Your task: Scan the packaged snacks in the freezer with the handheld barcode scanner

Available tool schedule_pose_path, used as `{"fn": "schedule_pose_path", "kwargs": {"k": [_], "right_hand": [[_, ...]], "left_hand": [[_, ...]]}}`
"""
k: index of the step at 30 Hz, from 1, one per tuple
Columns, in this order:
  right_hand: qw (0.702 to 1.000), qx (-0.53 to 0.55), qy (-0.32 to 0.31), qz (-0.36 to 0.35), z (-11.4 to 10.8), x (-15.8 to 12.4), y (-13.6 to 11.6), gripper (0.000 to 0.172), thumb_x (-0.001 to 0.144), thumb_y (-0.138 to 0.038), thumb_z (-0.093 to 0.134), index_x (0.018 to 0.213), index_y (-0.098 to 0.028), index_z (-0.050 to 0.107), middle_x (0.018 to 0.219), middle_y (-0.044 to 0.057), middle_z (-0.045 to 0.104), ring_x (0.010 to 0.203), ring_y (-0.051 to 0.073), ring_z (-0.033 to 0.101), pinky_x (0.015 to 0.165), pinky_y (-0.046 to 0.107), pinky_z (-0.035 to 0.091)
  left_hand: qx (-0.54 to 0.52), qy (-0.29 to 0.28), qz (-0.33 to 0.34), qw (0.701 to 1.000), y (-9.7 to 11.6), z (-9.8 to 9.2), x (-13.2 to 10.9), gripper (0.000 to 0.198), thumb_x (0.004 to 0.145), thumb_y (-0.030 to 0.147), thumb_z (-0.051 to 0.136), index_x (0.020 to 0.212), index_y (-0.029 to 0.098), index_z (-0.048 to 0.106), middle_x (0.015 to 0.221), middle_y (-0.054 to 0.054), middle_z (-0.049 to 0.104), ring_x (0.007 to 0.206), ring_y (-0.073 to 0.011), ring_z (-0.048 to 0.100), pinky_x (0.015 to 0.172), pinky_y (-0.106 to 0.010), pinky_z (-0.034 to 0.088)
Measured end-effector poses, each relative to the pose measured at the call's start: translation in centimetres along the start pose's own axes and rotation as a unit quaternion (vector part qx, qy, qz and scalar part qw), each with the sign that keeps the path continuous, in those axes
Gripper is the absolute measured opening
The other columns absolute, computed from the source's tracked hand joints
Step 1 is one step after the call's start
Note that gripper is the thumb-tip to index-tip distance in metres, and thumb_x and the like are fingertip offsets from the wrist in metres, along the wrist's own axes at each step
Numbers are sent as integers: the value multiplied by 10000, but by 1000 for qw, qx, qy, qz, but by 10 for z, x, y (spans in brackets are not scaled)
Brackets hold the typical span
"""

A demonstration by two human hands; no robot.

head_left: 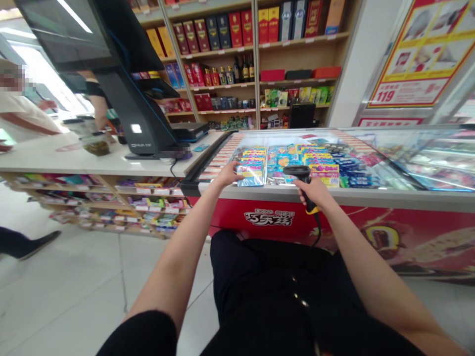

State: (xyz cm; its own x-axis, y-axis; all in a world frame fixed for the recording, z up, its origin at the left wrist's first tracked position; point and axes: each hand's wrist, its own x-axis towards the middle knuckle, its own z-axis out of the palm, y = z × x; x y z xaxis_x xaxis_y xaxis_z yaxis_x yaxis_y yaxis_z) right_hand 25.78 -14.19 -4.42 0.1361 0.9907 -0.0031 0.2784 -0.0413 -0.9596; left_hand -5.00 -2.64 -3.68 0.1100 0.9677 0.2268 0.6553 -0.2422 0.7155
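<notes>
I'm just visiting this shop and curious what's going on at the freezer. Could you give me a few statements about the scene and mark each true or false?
1. The right hand holds a barcode scanner. True.
2. The left hand is on the checkout screen. False: it touches a colourful packet on the freezer lid.
3. The scanner has a cord. True.
4. The shelves behind are bare. False: they hold boxes and bottles.

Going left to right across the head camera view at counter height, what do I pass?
White counter → black register stand → left hand on a blue packet → right hand gripping the barcode scanner → freezer glass lid.
</notes>
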Motion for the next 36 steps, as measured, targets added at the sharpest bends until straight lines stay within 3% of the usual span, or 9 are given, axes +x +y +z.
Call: {"fn": "schedule_pose_path", "kwargs": {"k": [11, 18, 22, 25, 31, 36], "right_hand": [[1000, 18, -4, -1, -1, -1, 7, 303, 854, -326, 680, 640, -185, 518, 492, -9, 555, 350, 115, 518, 322, 219, 439], [1000, 17, -1, 3, -3, -2, 5, 307, 867, -316, 673, 639, -186, 514, 485, -1, 557, 352, 117, 519, 329, 219, 440], [1000, 14, 5, 6, -6, -5, 3, 317, 882, -310, 659, 631, -182, 514, 475, 0, 554, 352, 116, 519, 333, 216, 436], [1000, 10, 6, 11, -7, -7, 1, 328, 893, -305, 647, 621, -182, 510, 449, -4, 542, 335, 113, 509, 334, 211, 427], [1000, 5, 6, 13, -9, -11, 0, 358, 893, -331, 648, 599, -187, 504, 407, 10, 538, 312, 116, 495, 335, 209, 417], [1000, 6, 12, 18, -14, -12, 0, 356, 893, -309, 642, 589, -187, 500, 406, 13, 539, 310, 118, 497, 335, 209, 410]], "left_hand": [[77, 41, 20, 996, 9, 3, 8, 507, 646, 127, 735, 1129, 219, 613, 822, 13, 618, 743, -144, 584, 723, -239, 483], [97, 29, 31, 994, 7, 2, 18, 529, 653, 116, 723, 1169, 194, 636, 844, -7, 641, 762, -165, 604, 736, -253, 495], [140, 3, 46, 989, 7, 1, 13, 548, 677, 127, 718, 1221, 160, 656, 898, -49, 668, 809, -205, 633, 773, -300, 516], [149, 13, 57, 987, 6, 3, 8, 569, 687, 118, 696, 1253, 160, 660, 1006, -86, 673, 881, -235, 647, 845, -357, 535], [100, 89, 57, 989, 0, 19, 2, 613, 695, 94, 690, 1300, 172, 628, 1226, -132, 615, 1056, -272, 636, 982, -413, 510], [44, 198, 57, 978, 9, 36, -2, 459, 777, 138, 674, 1234, 157, 629, 1195, -138, 620, 1044, -266, 631, 976, -415, 505]]}}
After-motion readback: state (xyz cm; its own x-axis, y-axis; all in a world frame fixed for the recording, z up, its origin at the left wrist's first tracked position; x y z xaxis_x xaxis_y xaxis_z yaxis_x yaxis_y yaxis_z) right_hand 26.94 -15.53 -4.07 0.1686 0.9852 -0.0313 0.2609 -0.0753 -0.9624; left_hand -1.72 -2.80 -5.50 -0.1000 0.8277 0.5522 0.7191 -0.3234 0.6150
